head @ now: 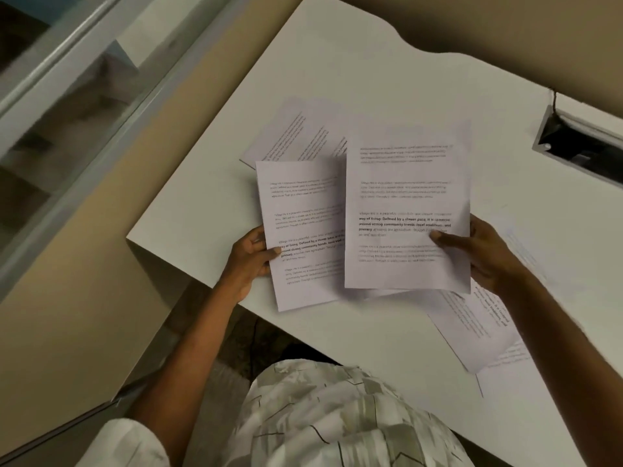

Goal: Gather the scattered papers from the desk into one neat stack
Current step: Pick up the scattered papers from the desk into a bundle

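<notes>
My left hand (251, 261) pinches one white printed paper sheet (303, 230); my right hand (482, 254) pinches another (408, 210). Next I'd judge: merge them, then collect the far sheet (293, 133) and the near-right sheets (472, 325).

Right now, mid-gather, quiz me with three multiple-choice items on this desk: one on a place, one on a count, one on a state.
1. Where does the sheet that no hand holds, farthest from the person, lie?
A. Behind the left-hand sheet
B. On the floor
C. In the cable slot

2. How many sheets are in the hands?
A. None
B. Two
C. Five

3. What state is the stack in?
A. Squared up
B. Papers spread apart
C. Bound

Answers: 1 A, the far sheet shows behind the left-hand sheet. 2 B, the left hand grips one and the right hand grips the right-hand sheet. 3 B, loose sheets lie on the desk.
</notes>
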### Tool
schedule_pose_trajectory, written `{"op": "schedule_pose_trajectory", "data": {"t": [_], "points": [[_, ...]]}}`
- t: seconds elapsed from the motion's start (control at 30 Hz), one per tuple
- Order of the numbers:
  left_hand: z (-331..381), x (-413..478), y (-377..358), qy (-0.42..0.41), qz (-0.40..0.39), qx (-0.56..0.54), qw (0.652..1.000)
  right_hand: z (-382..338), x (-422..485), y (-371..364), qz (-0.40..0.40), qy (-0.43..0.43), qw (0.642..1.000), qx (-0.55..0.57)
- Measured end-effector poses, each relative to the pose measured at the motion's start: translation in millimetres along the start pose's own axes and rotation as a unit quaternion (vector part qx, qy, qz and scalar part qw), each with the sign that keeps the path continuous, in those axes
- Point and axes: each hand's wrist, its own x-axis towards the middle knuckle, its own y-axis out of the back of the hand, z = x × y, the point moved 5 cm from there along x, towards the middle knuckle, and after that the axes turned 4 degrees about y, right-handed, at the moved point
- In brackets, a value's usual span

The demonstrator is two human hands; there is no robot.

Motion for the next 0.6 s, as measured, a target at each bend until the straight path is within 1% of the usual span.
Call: {"op": "schedule_pose_trajectory", "data": {"t": [0.07,0.13,0.23,0.33,0.4,0.6], "points": [[0,0,1,-0.002,0.000,0.004,1.000,1,-1,-6,0.020,0.020,0.999,0.017],[0,-1,4,-0.006,0.003,0.011,1.000,-6,-2,-6,0.024,0.051,0.997,0.060],[0,-1,8,-0.008,0.012,0.006,1.000,-22,-9,-2,-0.009,0.075,0.988,0.132],[-2,0,9,-0.009,0.016,-0.011,1.000,-26,-18,-11,-0.061,0.078,0.981,0.165],[-4,-1,8,-0.008,0.011,-0.018,1.000,-18,-21,-23,-0.081,0.060,0.982,0.158],[-6,-5,-4,-0.011,-0.019,-0.022,1.000,35,-17,-59,-0.062,-0.020,0.996,0.059]]}}
